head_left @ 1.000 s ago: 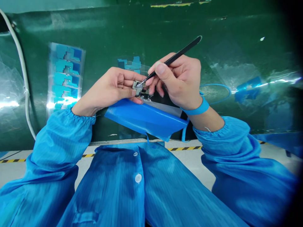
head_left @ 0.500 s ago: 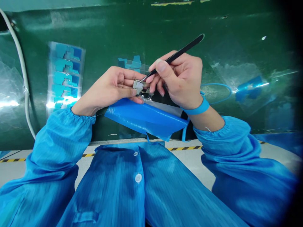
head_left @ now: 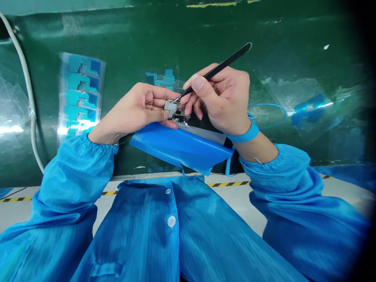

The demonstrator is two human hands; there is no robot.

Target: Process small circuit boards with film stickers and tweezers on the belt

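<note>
My left hand [head_left: 143, 105] pinches a small circuit board [head_left: 172, 109] with silvery metal shields, thumb below and fingers behind it. Black tweezers [head_left: 226, 62] slant down from my right hand [head_left: 223, 98], which is closed around them in a pen-like grip. Their fine tip touches or hovers at the board's upper edge; I cannot tell which. The right hand's lower fingers are close to the board's right end. Under both hands lies a bright blue plastic sheet [head_left: 176, 145], and a blue wrist strap [head_left: 245, 133] circles my right wrist.
On the green table mat [head_left: 123, 47], a clear sheet of blue die-cut film pieces [head_left: 82, 90] lies at left. More blue film [head_left: 161, 78] lies beyond my hands. A pale cable [head_left: 26, 74] runs down the left side; a clear bag [head_left: 308, 109] lies at right.
Hardly anything differs. Both hands, the board and the tweezers keep the same pose, with only a very slight shift to the left in the picture.
</note>
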